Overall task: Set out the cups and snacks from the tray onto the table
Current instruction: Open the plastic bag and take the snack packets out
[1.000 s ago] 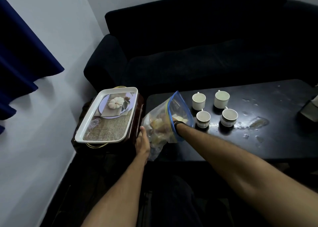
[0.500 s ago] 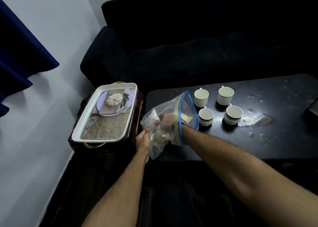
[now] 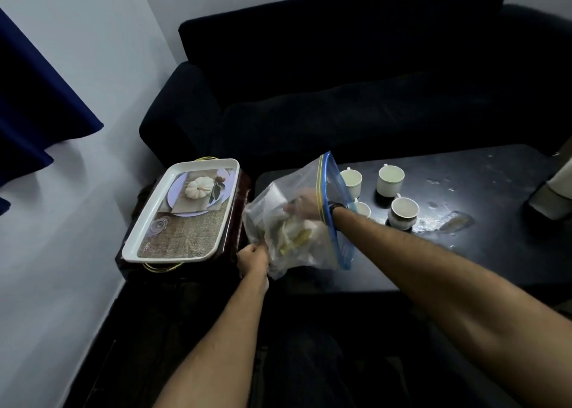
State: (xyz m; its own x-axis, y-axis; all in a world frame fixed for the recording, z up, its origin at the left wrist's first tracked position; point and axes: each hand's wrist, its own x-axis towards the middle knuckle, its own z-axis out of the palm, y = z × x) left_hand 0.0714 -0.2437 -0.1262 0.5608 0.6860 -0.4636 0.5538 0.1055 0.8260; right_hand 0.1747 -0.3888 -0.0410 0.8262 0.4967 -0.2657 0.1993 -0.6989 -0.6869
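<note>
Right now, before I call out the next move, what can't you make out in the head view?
- Snacks in the zip bag: blurred by the plastic, kind and count unclear.
- Right hand: inside the bag, grip unreadable.
- Fourth cup: mostly behind the bag rim and wrist.
- Pale object at the table's right: cut off by the frame edge.
- Left hand: fingers pinch the bag's bottom corner.

Dim, bluish light; glare on the wet table (image 3: 439, 222); wide-angle edge distortion.
</note>
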